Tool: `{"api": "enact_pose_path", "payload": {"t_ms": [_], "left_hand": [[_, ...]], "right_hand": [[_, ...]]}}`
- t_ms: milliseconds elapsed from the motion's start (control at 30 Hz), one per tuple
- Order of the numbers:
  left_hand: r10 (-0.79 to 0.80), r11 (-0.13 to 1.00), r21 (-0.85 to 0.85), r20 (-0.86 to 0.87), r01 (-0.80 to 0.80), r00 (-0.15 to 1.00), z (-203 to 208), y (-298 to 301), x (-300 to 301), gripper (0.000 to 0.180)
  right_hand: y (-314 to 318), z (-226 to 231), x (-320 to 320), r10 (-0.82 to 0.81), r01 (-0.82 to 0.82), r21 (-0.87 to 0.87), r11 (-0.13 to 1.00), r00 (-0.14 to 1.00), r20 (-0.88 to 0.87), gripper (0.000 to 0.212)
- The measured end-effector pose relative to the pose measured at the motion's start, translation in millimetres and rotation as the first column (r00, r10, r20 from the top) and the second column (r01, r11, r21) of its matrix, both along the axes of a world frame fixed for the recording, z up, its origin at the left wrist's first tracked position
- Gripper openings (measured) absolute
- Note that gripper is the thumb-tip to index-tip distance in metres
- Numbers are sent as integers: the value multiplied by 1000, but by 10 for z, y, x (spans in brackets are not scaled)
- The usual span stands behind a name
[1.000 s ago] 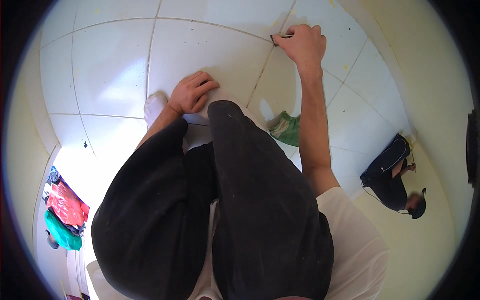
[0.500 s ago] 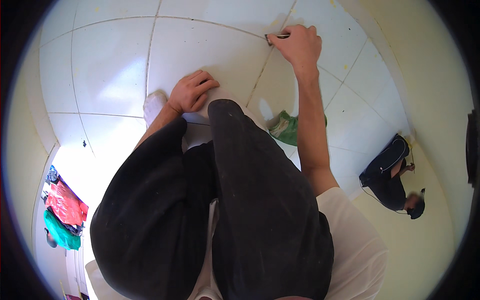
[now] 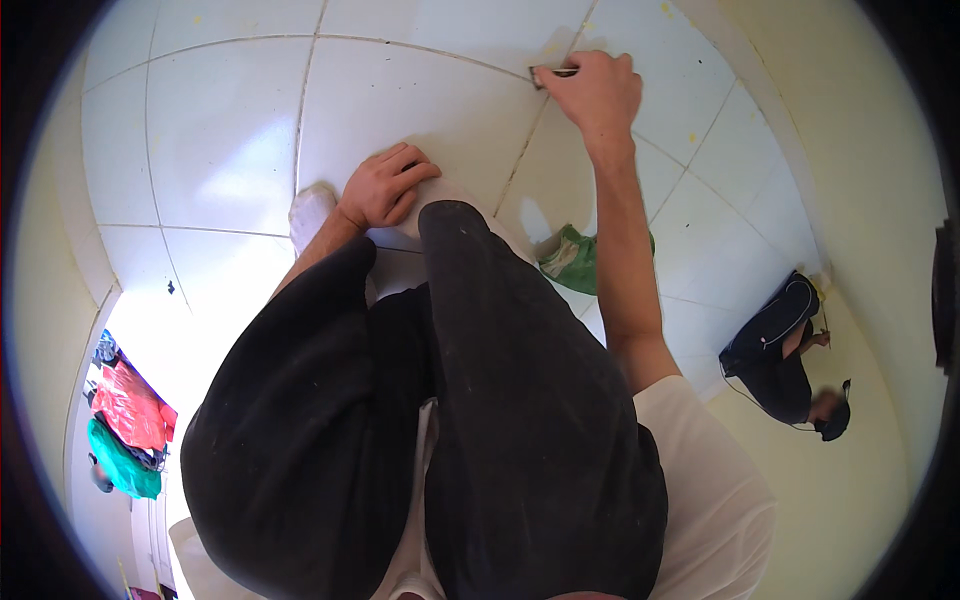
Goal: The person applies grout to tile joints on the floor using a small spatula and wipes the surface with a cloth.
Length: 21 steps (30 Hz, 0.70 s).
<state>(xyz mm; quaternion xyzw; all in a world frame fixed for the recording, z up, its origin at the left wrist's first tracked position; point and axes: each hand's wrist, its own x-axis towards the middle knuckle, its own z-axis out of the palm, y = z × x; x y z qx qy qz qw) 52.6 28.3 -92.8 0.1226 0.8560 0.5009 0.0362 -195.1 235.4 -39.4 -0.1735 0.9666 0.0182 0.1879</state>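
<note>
I'm crouched over my own dark trousers [image 3: 520,400], and the nearer hand, my left hand [image 3: 385,188], lies flat and empty on the white floor tile [image 3: 420,110] just beyond the knee, fingers loosely curled; I judge it is propping my weight. A white sock [image 3: 311,212] shows just to its left. Farther out, my right hand [image 3: 595,95] is closed around a small flat scraping tool [image 3: 552,72], whose tip pokes out of the fist's left side and sits on the grout line [image 3: 520,160] where tile joints meet, probably to work that seam. Below the outstretched forearm lies a green bag [image 3: 575,258]. Against a second ago, the right hand has crept slightly leftward along the joint; the left has not shifted. Far right, another person [image 3: 785,350] crouches by the wall.
</note>
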Motion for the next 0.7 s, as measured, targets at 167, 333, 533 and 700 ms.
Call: {"api": "enact_pose_path", "payload": {"t_ms": [167, 333, 533, 700], "left_hand": [[-4, 1000, -3, -10, 4, 1000, -13, -9, 2, 42], [-3, 1000, -1, 6, 3, 1000, -29, -15, 29, 42], [4, 1000, 6, 4, -4, 1000, -2, -8, 11, 38], [-3, 1000, -4, 0, 3, 1000, -20, -12, 22, 39]], "right_hand": [[-49, 19, -91, -17, 16, 39, 999, 1000, 2, 46], [-79, 13, -146, 17, -18, 46, 999, 1000, 17, 45], [-119, 95, -249, 86, -92, 110, 990, 994, 63, 44], [-125, 81, -209, 116, -116, 89, 989, 993, 11, 42]]}}
